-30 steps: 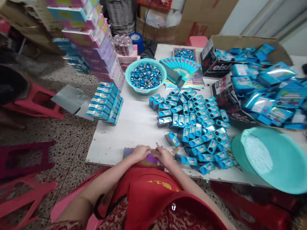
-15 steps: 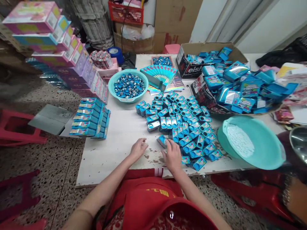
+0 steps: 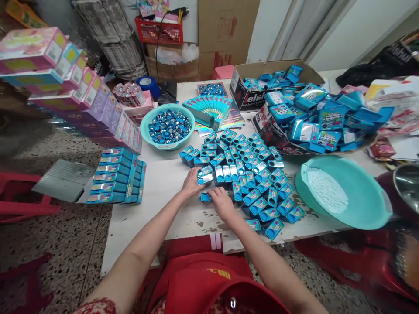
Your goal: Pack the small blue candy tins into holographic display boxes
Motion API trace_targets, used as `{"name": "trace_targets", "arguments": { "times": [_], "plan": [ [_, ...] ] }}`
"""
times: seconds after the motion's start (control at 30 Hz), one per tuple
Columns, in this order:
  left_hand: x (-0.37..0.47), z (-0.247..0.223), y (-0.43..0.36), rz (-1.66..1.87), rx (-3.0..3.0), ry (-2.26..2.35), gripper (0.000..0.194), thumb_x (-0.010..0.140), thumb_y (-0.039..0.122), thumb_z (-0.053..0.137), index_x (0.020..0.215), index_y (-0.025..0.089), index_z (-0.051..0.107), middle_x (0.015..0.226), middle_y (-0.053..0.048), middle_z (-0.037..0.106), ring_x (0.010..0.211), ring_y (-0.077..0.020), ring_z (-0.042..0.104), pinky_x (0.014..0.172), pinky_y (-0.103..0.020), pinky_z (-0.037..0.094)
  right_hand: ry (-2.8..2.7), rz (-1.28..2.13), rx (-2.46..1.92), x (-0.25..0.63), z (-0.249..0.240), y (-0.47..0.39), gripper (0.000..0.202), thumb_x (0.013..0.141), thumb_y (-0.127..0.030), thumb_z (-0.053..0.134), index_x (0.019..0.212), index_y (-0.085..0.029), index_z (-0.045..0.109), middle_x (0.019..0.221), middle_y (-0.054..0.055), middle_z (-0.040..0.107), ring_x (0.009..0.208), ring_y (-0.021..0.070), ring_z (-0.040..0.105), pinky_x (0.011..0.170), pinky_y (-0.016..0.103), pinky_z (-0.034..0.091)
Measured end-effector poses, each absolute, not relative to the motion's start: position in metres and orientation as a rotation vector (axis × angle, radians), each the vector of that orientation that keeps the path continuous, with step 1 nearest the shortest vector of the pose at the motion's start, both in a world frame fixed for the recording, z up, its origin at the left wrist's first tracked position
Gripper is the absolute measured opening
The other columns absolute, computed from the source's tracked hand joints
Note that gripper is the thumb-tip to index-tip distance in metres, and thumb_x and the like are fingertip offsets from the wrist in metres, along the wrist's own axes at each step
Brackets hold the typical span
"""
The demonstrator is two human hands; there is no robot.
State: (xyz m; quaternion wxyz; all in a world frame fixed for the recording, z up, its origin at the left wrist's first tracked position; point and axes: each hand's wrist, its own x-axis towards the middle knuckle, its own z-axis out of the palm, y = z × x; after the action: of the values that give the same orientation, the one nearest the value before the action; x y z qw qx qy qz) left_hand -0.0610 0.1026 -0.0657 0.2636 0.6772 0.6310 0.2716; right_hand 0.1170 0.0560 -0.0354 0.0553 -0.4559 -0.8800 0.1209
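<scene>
My left hand (image 3: 192,183) is closed on the left ends of two small blue boxes (image 3: 204,175) lying side by side at the left of the group. Just below it, my right hand (image 3: 222,201) has its fingers around another blue box (image 3: 206,197), whose left end shows past the fingertips. Several more blue boxes (image 3: 251,196) with round openings stand packed together on the white table (image 3: 157,218), to the right of my hands.
A teal bowl (image 3: 153,142) of round metallic pieces is behind my left hand. Stacked blue display boxes (image 3: 114,176) stand left. At right are cartons (image 3: 278,133) of blue packages and a teal basin (image 3: 363,196) with white pellets.
My left hand has moved up and taken hold of two boxes. My right hand has moved left with the box it was touching. The camera view has shifted slightly.
</scene>
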Motion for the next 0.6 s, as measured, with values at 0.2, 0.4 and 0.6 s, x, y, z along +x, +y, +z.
{"name": "trace_targets", "arguments": {
  "times": [0.2, 0.4, 0.6],
  "plan": [
    [-0.081, -0.044, 0.086, 0.544, 1.874, 1.339, 0.065, 0.065, 0.028, 0.068, 0.125, 0.019, 0.043, 0.128, -0.010, 0.044, 0.121, -0.0233, 0.042, 0.103, -0.039, 0.035, -2.650, 0.283, -1.375, 0.110, -0.035, 0.055, 0.026, 0.082, -0.007, 0.048, 0.102, -0.022, 0.056, 0.101, 0.008, 0.057, 0.090, 0.0227, 0.049, 0.065, 0.030, 0.046],
    [-0.091, -0.010, 0.124, 0.715, 1.745, 1.536, 0.031, 0.079, 0.035, 0.054, 0.105, 0.020, 0.060, 0.108, -0.005, 0.061, 0.101, -0.0195, 0.056, 0.092, -0.033, 0.043, -2.473, 0.384, -1.326, 0.115, -0.035, 0.045, 0.056, 0.067, -0.024, 0.074, 0.117, -0.020, 0.050, 0.119, 0.014, 0.053, 0.108, 0.0314, 0.050, 0.087, 0.045, 0.048],
    [-0.056, 0.016, 0.276, 1.150, 1.430, 1.699, 0.017, 0.067, 0.029, 0.065, 0.081, 0.019, 0.066, 0.091, -0.005, 0.066, 0.087, -0.0202, 0.058, 0.087, -0.032, 0.043, -2.191, 0.438, -1.254, 0.138, -0.029, 0.031, 0.051, 0.078, -0.025, 0.062, 0.125, -0.028, 0.044, 0.123, 0.011, 0.053, 0.112, 0.0292, 0.053, 0.087, 0.044, 0.051]
  ]
}}
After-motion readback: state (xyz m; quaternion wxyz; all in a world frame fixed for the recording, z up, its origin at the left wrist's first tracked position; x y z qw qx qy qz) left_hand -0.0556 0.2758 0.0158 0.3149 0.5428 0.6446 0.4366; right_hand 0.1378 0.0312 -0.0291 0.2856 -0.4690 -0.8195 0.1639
